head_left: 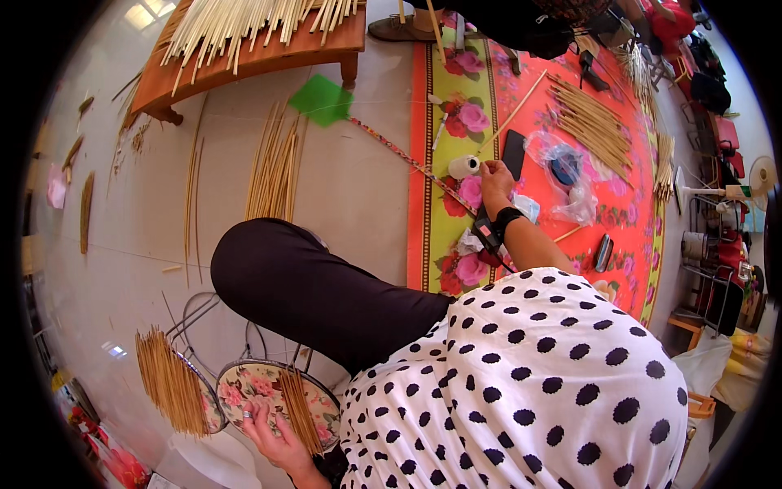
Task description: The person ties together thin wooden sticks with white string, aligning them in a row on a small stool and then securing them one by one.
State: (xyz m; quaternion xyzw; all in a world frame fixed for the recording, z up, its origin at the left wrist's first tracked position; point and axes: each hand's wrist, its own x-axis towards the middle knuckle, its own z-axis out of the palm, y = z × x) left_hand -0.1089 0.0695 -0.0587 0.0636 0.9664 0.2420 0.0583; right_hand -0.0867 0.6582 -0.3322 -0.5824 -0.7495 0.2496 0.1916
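My left hand [269, 428] rests with fingers apart on the floral round stool seat [236, 383], beside a small bunch of thin brown sticks [299, 407]. My right hand [494, 179] reaches over the floral mat [432, 253], fingers pinched right beside a white spool [463, 167]; what they hold is too small to make out. Around it are a dark phone [513, 153], clear plastic bags [570, 196], a black device with a cord [486, 232] and a long patterned rod [383, 143] leading to a green square [320, 100].
Light sticks lie on a wooden bench [326, 45] and the tiled floor [269, 163]. More brown sticks [595, 130] lie on the mat. A bundle [167, 379] rests on another stool. Other people [660, 20] are at the top. A fan [762, 175] and stacked chairs [717, 269] line the right.
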